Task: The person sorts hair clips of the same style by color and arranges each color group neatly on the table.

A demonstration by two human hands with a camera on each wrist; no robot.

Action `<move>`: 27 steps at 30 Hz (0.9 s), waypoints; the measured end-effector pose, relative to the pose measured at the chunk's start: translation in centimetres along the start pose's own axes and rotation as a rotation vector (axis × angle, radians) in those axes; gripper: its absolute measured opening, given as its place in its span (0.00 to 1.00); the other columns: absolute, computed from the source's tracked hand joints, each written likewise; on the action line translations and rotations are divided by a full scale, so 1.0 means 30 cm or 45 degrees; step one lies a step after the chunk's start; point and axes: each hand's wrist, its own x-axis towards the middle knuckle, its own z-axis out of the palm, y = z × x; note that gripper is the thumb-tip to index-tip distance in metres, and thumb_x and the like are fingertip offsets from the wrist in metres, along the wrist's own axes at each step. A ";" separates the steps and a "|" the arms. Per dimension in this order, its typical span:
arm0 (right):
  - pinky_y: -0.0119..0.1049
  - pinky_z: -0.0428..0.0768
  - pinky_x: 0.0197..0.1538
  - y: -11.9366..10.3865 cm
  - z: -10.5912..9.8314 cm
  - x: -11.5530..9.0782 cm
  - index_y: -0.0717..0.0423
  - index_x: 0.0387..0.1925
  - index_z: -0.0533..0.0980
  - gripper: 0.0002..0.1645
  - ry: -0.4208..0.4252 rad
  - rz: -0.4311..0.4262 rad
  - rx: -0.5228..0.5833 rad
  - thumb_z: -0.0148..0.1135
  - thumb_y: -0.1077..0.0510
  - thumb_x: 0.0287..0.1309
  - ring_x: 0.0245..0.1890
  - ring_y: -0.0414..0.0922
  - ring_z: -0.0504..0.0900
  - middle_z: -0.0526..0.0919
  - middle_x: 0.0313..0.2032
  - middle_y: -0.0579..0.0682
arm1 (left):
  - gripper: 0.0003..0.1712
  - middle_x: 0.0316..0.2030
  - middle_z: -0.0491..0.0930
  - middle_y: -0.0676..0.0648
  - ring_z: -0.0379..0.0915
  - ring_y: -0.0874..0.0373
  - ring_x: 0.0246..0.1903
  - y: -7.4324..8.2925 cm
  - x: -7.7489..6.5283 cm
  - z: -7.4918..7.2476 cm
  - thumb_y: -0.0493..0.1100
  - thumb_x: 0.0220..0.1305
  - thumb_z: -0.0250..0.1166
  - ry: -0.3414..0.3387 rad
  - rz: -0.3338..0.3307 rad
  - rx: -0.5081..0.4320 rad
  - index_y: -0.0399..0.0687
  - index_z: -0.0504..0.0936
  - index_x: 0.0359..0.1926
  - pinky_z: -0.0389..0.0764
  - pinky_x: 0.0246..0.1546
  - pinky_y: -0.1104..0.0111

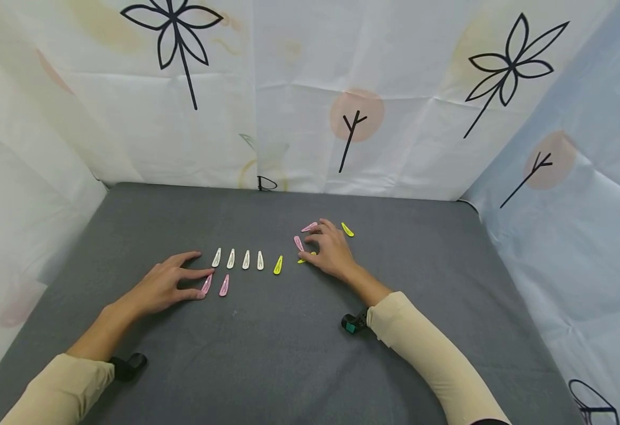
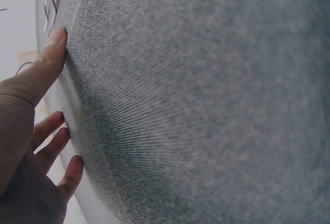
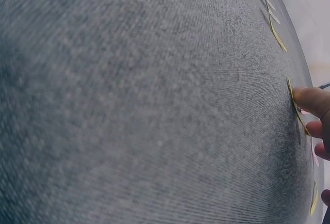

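Note:
In the head view my left hand is low at the left end of a row. Its forefinger and thumb hold a tilted pink hair clip by its two ends on the cloth. A second pink clip lies just right of it. Above them stand several white hair clips, followed by a yellow clip. My right hand hovers with spread fingers over loose clips. Its thumb touches a yellow clip, partly covered in the head view. A pink clip lies close to its fingertips.
Another pink clip and a yellow clip lie past my right fingers. Grey cloth covers the table. White printed curtains rise along its back and sides. A dark wrist camera juts from my right cuff.

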 end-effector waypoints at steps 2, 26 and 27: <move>0.58 0.64 0.65 -0.003 -0.001 0.002 0.57 0.44 0.86 0.23 0.003 0.000 0.000 0.75 0.45 0.53 0.71 0.57 0.62 0.80 0.55 0.56 | 0.33 0.67 0.65 0.33 0.58 0.34 0.67 0.000 -0.001 -0.002 0.56 0.57 0.73 -0.002 -0.003 0.001 0.52 0.81 0.62 0.60 0.57 0.33; 0.56 0.68 0.63 0.025 -0.005 0.039 0.58 0.38 0.87 0.12 0.150 0.109 -0.059 0.75 0.55 0.55 0.66 0.56 0.70 0.84 0.50 0.56 | 0.33 0.68 0.65 0.33 0.57 0.33 0.67 -0.003 -0.003 -0.001 0.56 0.57 0.73 -0.008 -0.018 -0.007 0.52 0.81 0.62 0.59 0.57 0.32; 0.56 0.68 0.63 0.023 -0.003 0.042 0.57 0.37 0.87 0.11 0.156 0.116 -0.060 0.74 0.54 0.55 0.65 0.55 0.70 0.84 0.50 0.56 | 0.33 0.68 0.65 0.34 0.57 0.33 0.67 -0.003 -0.004 -0.001 0.56 0.57 0.73 -0.006 -0.017 -0.007 0.52 0.81 0.62 0.60 0.56 0.32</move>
